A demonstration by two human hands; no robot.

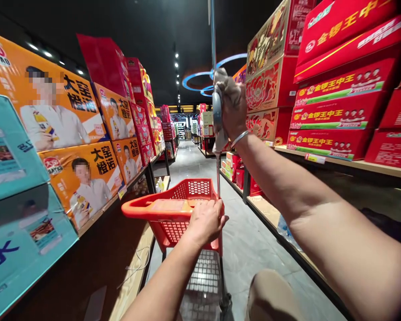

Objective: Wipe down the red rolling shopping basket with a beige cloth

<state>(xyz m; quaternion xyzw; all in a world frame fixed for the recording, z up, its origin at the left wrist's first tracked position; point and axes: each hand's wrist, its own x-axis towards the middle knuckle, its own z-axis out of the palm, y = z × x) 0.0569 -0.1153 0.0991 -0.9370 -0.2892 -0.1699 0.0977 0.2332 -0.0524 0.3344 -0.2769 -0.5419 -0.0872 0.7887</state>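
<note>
In the head view, my left hand (207,220) is closed over the right end of the handle of a red plastic shopping cart (177,229). Raised ahead of me, my right hand (235,109) is wrapped round a grey cloth (226,82). The cloth lies against a thin upright metal pole (213,35), and its lower end hangs beside the pole. A blue-grey piece (217,109) shows on the pole next to my fingers. Downward, the pole reaches the cart's right side. Whether my fingers also circle the pole is hidden by the cloth.
Orange drink cartons (83,178) and light-blue boxes (26,240) line the left shelf. Red cartons (327,113) and patterned gift boxes (262,91) stack on the right shelf (350,167). A grey tiled aisle (189,154) runs ahead between them. My knee (270,296) shows below.
</note>
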